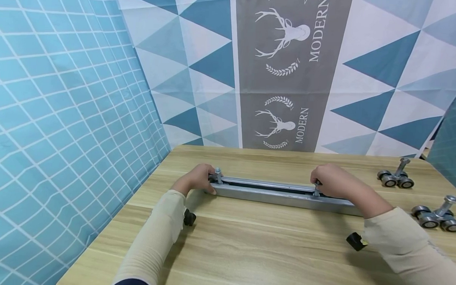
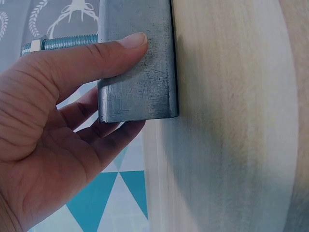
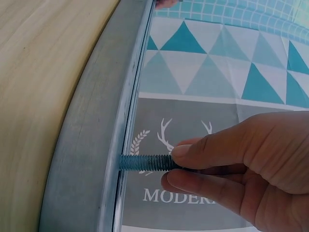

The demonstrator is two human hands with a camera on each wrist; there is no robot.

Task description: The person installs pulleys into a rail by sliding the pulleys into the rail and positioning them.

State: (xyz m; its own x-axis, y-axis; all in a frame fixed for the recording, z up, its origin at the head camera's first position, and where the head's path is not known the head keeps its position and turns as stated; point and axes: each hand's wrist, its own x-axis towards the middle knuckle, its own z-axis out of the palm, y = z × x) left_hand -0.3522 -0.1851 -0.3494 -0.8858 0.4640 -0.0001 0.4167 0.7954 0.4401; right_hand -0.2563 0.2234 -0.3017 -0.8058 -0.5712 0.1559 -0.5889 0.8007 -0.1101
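A long grey metal channel rail, slotted along its top, lies across the wooden table. At its left end my left hand grips it. The left wrist view has the thumb flat on the rail's side and the other fingers at its end and behind. Close by, a threaded bolt with a nut stands up from the slot. Farther right along the rail, my right hand pinches the top of a second threaded bolt between thumb and fingers. That bolt rises from the slot, its tip hidden by the fingers.
Two four-wheeled metal roller trolleys, each with an upright bolt, stand on the table at the right. The wooden table meets a patterned cloth behind and a blue checked one at the left.
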